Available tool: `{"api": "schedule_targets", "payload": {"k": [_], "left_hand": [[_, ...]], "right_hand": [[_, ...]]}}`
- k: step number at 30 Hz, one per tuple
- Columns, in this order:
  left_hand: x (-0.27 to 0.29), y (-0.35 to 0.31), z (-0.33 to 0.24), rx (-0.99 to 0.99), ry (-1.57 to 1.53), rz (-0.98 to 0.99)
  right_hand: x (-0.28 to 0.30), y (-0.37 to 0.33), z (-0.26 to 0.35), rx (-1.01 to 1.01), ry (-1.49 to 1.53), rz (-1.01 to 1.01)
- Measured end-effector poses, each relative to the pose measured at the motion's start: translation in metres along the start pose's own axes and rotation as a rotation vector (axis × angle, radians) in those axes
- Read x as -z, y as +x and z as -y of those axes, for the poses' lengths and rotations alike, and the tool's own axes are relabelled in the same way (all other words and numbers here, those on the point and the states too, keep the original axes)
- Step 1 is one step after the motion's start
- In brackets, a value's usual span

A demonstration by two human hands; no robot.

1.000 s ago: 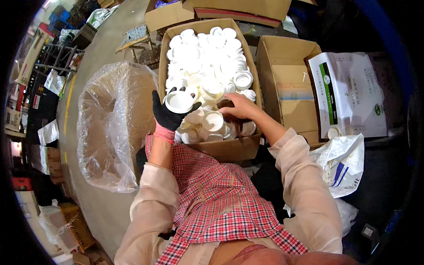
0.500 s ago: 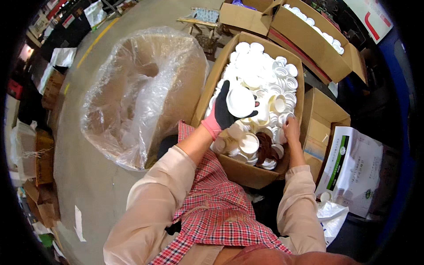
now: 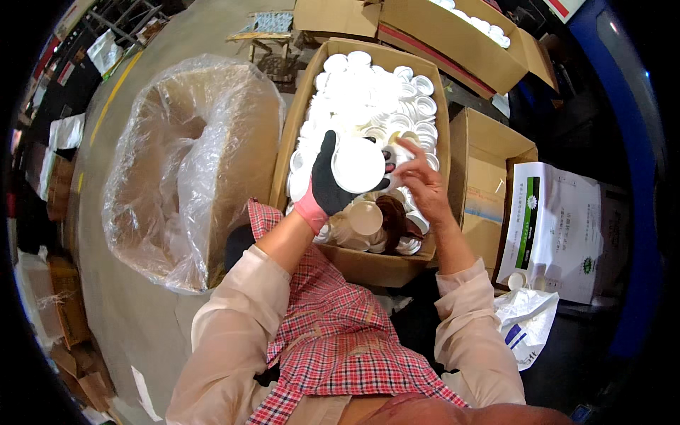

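Note:
My left hand, in a black glove with a pink cuff, grips a round white plastic lid with its broad flat face up. The thumb lies along the lid's left side, and the fingertips show past its right edge. My bare right hand is just right of the lid, its fingers bent but apart, close to the gloved fingertips. I see nothing in it. Both hands are above a cardboard box heaped with white lids. A brown crumpled piece lies among the lids at the near end.
A large carton lined with clear plastic stands at left. To the right are a smaller open box and a white printed carton, with a white plastic bag nearer. Another long box of lids stands behind.
My right hand has left the box's right side and come up beside the lid in my left hand. The left hand keeps its grip. The whole view has shifted with my head.

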State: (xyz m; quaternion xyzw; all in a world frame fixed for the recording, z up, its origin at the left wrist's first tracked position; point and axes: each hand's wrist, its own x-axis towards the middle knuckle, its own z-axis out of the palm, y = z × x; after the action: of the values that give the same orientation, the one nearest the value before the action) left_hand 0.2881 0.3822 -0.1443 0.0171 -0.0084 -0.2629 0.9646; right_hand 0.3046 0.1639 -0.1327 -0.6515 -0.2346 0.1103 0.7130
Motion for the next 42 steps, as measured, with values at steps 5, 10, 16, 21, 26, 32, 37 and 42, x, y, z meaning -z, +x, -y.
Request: {"api": "schedule_targets", "payload": {"k": [5,10,16,21,26,32,37,42], "left_hand": [[-0.003,0.000,0.009,-0.185,0.321,0.011],[-0.016,0.000,0.029,-0.472,0.957,-0.055],[-0.013,-0.007,0.044,-0.575,1.298,-0.022],[-0.015,-0.003,0.024,-0.511,1.503,0.011],[-0.007,0.000,0.026,-0.433,1.186,-0.109],[-0.010,-0.002,0.029,-0.508,1.165,-0.133],[-0.031,-0.007,0.036,-0.626,1.486,-0.038],[-0.023,-0.005,0.038,-0.577,1.280,-0.014]], "right_hand": [[-0.007,0.000,0.003,-0.188,0.264,-0.044],[-0.011,-0.004,0.017,0.088,-0.050,-0.248],[-0.038,-0.006,0.030,0.258,-0.421,-0.088],[-0.029,-0.007,0.033,0.270,-0.585,-0.070],[-0.038,-0.007,0.029,0.347,-0.604,-0.148],[-0.045,-0.005,0.038,0.394,-0.675,-0.174],[-0.045,-0.007,0.040,0.431,-0.726,-0.209],[-0.046,-0.007,0.042,0.436,-0.757,-0.216]]}}
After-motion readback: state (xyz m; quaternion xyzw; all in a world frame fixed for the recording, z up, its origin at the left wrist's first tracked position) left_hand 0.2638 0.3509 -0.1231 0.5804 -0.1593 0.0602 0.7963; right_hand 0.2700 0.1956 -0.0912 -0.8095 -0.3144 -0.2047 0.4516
